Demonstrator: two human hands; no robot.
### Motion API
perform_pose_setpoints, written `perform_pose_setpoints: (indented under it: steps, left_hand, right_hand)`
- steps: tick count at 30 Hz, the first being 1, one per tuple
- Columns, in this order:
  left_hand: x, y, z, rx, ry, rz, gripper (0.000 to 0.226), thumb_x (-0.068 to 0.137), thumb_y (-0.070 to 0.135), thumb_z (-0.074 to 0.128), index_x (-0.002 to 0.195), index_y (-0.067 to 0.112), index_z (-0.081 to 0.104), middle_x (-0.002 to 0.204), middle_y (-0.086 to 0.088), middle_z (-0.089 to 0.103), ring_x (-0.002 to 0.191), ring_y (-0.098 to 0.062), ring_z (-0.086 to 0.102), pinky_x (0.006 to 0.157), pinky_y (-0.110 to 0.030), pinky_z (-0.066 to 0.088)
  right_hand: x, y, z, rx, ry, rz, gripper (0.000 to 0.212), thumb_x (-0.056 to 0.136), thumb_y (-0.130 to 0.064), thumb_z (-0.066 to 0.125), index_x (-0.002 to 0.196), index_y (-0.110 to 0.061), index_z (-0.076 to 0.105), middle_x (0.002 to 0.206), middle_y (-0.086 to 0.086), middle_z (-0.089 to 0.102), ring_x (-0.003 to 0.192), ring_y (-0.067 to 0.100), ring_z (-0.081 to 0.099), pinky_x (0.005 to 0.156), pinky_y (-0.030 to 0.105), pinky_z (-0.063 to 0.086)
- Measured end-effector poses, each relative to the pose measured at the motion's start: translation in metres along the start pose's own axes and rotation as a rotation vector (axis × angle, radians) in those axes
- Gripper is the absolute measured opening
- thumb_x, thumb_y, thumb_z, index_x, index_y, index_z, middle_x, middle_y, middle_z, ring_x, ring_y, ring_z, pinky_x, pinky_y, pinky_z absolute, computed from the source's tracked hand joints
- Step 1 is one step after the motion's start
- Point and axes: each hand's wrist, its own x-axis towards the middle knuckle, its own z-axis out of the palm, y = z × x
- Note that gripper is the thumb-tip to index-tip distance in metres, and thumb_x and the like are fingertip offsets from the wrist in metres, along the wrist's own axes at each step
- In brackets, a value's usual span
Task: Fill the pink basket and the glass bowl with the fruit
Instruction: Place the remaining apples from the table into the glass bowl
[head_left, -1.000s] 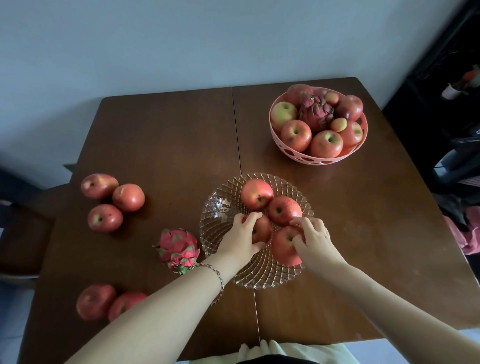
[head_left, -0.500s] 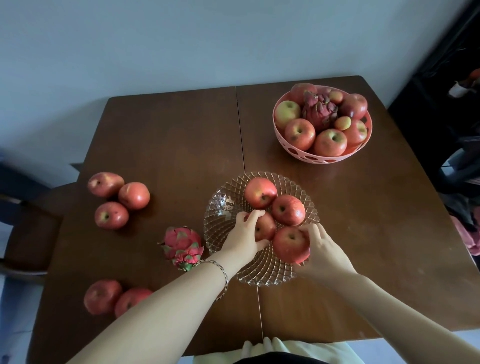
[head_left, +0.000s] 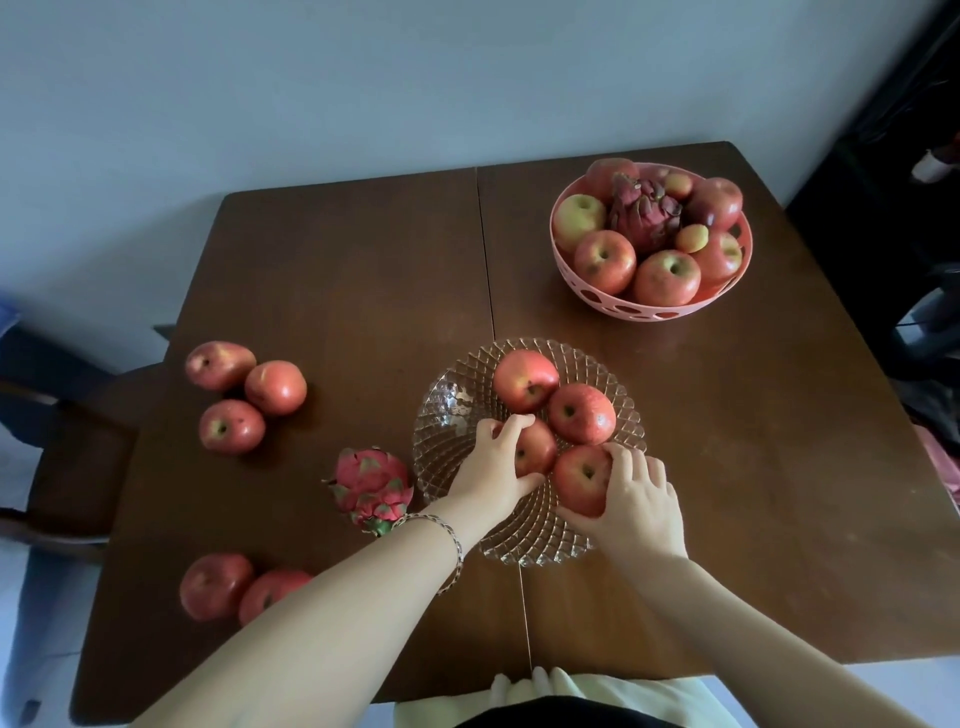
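Observation:
The glass bowl (head_left: 447, 410) sits mid-table and holds several red apples. My left hand (head_left: 493, 470) grips one apple (head_left: 537, 449) in the bowl's centre. My right hand (head_left: 641, 501) grips another apple (head_left: 579, 480) at the bowl's near side. Two more apples (head_left: 524, 379) (head_left: 582, 413) rest at the far side of the bowl. The pink basket (head_left: 649, 309) at the far right is heaped with apples and a dark dragon fruit (head_left: 644, 213). A pink dragon fruit (head_left: 371, 488) lies on the table just left of the bowl.
Three loose apples (head_left: 247, 395) lie at the table's left edge, and two more (head_left: 239, 587) at the near left, partly behind my left forearm. A chair (head_left: 62, 431) stands left of the wooden table (head_left: 337, 291). Dark furniture stands at the right.
My right hand has set its apple lower into the bowl beside the others. The left hand stays on the centre apple. The view has shifted slightly.

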Motion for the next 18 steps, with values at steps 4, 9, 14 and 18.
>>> perform_pose_setpoints:
  steps: [4, 9, 14, 18]
  left_hand:
    - [0.0, -0.001, 0.001, 0.124, -0.005, 0.04, 0.065, 0.089, 0.032, 0.06, 0.142, 0.03, 0.024, 0.14, -0.008, 0.027, 0.097, -0.032, 0.06, 0.074, -0.036, 0.051]
    - [-0.004, -0.003, -0.018, 0.151, -0.079, 0.036, 0.067, 0.092, 0.036, 0.053, 0.146, 0.036, 0.014, 0.152, -0.005, 0.026, 0.126, -0.028, 0.046, 0.096, -0.044, 0.047]
    - [-0.049, -0.044, -0.082, 0.016, 0.288, 0.014, 0.032, 0.091, 0.018, 0.052, 0.123, 0.02, 0.046, 0.115, 0.0, 0.06, 0.107, -0.019, 0.059, 0.089, -0.041, 0.05]
    - [-0.082, -0.122, -0.123, 0.064, 0.42, -0.31, 0.026, 0.085, 0.015, 0.056, 0.112, 0.013, 0.056, 0.116, -0.008, 0.058, 0.109, -0.029, 0.057, 0.091, -0.043, 0.048]
  right_hand:
    - [0.003, -0.003, -0.012, -0.08, -0.13, 0.023, 0.095, 0.063, -0.063, 0.071, 0.135, -0.012, 0.035, 0.133, 0.004, 0.047, 0.126, 0.025, 0.039, 0.1, 0.036, 0.036]
    - [0.0, -0.03, -0.038, -0.109, -0.137, -0.06, 0.089, 0.072, -0.063, 0.061, 0.14, -0.016, 0.028, 0.137, 0.006, 0.04, 0.129, 0.029, 0.031, 0.105, 0.039, 0.029]
    - [0.004, -0.088, -0.054, 0.21, -0.275, -0.413, 0.028, 0.087, -0.027, 0.058, 0.112, -0.016, 0.059, 0.102, 0.0, 0.063, 0.099, 0.017, 0.058, 0.091, 0.036, 0.048]
    - [-0.006, -0.152, -0.029, 0.324, -0.445, -0.619, 0.021, 0.086, -0.021, 0.061, 0.107, -0.016, 0.063, 0.097, 0.001, 0.067, 0.091, 0.016, 0.062, 0.085, 0.035, 0.051]
